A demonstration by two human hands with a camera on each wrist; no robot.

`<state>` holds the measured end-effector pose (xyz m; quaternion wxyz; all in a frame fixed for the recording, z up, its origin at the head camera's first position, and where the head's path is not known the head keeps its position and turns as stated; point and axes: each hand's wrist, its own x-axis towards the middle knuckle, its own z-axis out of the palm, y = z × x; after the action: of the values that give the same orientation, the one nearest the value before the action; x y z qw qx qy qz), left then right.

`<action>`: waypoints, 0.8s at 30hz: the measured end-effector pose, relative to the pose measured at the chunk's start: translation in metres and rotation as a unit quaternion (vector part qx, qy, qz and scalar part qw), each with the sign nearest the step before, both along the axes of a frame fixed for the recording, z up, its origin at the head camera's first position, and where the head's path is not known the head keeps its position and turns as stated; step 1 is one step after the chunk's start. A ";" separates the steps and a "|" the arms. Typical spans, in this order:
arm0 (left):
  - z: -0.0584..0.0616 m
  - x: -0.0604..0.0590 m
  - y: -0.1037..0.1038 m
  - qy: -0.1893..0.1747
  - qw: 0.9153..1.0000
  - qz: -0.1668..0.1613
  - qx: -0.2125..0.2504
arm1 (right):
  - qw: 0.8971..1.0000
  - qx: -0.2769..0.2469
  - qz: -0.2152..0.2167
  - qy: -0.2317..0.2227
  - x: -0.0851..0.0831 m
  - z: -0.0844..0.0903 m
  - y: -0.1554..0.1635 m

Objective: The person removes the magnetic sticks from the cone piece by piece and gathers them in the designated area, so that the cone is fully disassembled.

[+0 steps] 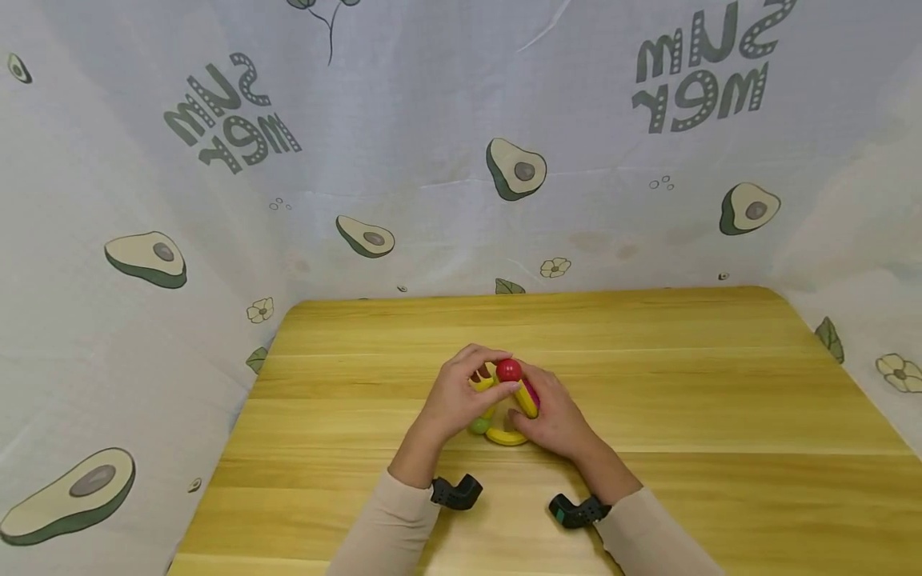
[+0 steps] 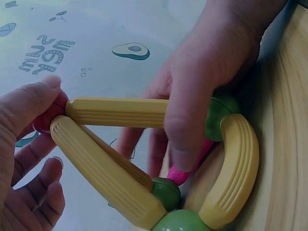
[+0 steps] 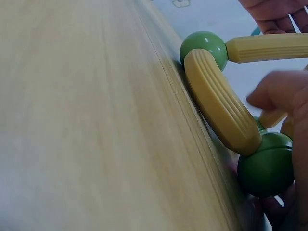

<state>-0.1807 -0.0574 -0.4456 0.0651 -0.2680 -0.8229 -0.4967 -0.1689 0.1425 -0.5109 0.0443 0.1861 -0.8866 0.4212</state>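
Working at the middle of the pale wooden counter (image 1: 648,376), both hands bunched round a small toy frame of ribbed yellow plastic rods and coloured balls (image 1: 507,404). From the head view, only scraps of it peeking out between the fingers: a red ball (image 1: 508,370) on top, a curved yellow rod (image 1: 506,437) lying on the counter at the near side, a bit of green at the left.

Getting far more from the left wrist view: two straight yellow rods (image 2: 118,112) meeting at the red ball (image 2: 48,118) and spreading down to green balls (image 2: 167,192), the curved yellow rod (image 2: 236,168) bridging the base, a pink rod (image 2: 185,171) tucked behind the fingers. From the right wrist view, only the underside: curved rod (image 3: 219,103) pressed against the counter edge-on between two green balls (image 3: 267,166), a fingertip blurred beside it.

Left hand (image 1: 461,396) arching over the left side, thumb and fingers (image 2: 29,108) pinching the red ball at the apex. Right hand (image 1: 551,412) wrapping the right side, fingers curling over a straight rod and the green ball (image 2: 219,115) at its end, clamped on the frame. Both wrists resting low near the counter, beige sleeves (image 1: 389,528) pulled back, black wrist straps (image 1: 455,491) showing.

Avocado-print white cloth (image 1: 461,176) draping behind and at both sides.
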 end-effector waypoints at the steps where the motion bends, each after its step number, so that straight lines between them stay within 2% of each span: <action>1: -0.001 0.000 0.000 0.006 1.000 0.000 0.001 | 1.000 -0.015 0.009 -0.013 0.001 0.000 0.000; 4: -0.003 -0.001 -0.002 0.020 1.000 -0.006 0.009 | 0.997 -0.053 0.032 -0.042 0.002 0.001 -0.001; 7: -0.004 -0.001 -0.003 0.021 0.999 -0.015 0.022 | 0.997 -0.057 0.034 -0.047 0.002 0.001 -0.001; 17: -0.006 0.000 -0.007 0.016 0.999 -0.032 0.018 | 0.999 -0.032 0.020 -0.008 -0.001 0.002 -0.003; 24: -0.004 0.002 -0.007 -0.010 0.999 -0.039 0.009 | 1.000 -0.021 0.012 0.004 0.001 0.002 -0.005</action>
<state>-0.1786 -0.0640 -0.4495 0.0397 -0.2947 -0.8080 -0.5087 -0.1682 0.1377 -0.5086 0.0463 0.1977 -0.8752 0.4392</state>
